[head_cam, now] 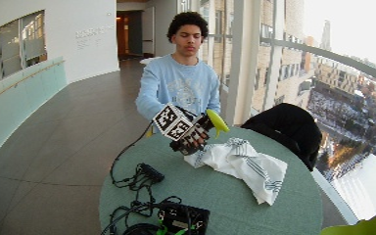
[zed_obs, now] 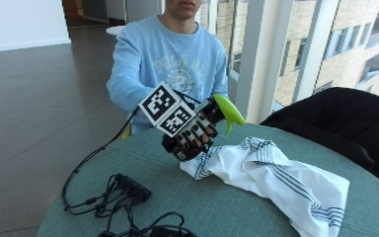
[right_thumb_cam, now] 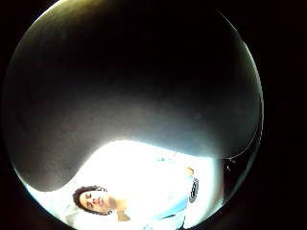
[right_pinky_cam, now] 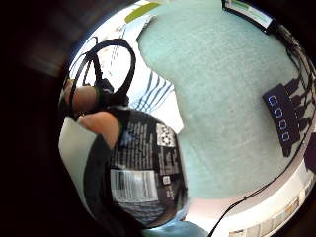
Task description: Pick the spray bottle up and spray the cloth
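Note:
My gloved right hand (zed_obs: 193, 136) grips a black spray bottle with a lime-green spray head (zed_obs: 229, 112), held just above the round green table (zed_obs: 176, 202). The green head points toward the white cloth with dark blue stripes (zed_obs: 275, 177), which lies crumpled on the table right beside the hand. In the little finger side palm view the bottle's black labelled body (right_pinky_cam: 148, 168) sits close to the palm, with the cloth (right_pinky_cam: 148, 89) beyond it. The thumb side palm view is mostly filled by the bottle's dark surface (right_thumb_cam: 134, 81). The wide outside view shows the hand (head_cam: 189, 137) beside the cloth (head_cam: 243, 166).
A black power strip (zed_obs: 132, 186) and loose cables lie on the table's near left side. A black box with cables (head_cam: 183, 218) sits at the front edge. A chair draped in black (zed_obs: 340, 118) stands against the table's far right.

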### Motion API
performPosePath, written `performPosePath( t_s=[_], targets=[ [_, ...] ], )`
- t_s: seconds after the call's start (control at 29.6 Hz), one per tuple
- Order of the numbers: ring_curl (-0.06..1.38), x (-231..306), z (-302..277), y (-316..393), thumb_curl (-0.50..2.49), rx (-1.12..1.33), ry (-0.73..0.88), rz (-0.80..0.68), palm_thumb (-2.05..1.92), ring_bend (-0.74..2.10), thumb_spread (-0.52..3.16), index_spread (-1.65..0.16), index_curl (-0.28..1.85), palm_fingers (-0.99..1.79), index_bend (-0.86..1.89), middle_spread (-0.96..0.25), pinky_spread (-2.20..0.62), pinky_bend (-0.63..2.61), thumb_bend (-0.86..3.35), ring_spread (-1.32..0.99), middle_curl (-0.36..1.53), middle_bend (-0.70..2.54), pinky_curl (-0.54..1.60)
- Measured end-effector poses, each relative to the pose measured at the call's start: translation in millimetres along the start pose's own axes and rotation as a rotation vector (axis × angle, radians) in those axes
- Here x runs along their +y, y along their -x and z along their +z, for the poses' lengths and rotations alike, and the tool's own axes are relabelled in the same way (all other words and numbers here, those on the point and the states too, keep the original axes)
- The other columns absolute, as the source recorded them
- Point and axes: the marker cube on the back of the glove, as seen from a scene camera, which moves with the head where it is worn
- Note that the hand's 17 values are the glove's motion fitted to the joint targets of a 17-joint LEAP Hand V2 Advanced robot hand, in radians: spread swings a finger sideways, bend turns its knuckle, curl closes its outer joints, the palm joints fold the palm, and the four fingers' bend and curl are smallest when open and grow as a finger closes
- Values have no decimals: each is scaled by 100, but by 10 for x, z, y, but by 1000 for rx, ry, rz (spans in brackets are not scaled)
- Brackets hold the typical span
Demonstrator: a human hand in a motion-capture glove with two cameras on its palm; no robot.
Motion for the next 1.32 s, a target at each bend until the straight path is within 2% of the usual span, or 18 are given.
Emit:
performPosePath(
  t_s=[1.01,1.32],
  targets=[
    [38,118,49,59,68,65,41,-8,98,39,65,-22,45,114,15,-10,12,20,-3,-7,47,28,35],
    [38,226,72,282,68,-20,-38,-128,98,40,65,-22,44,114,15,-10,12,19,-3,-7,47,28,36]
  ],
)
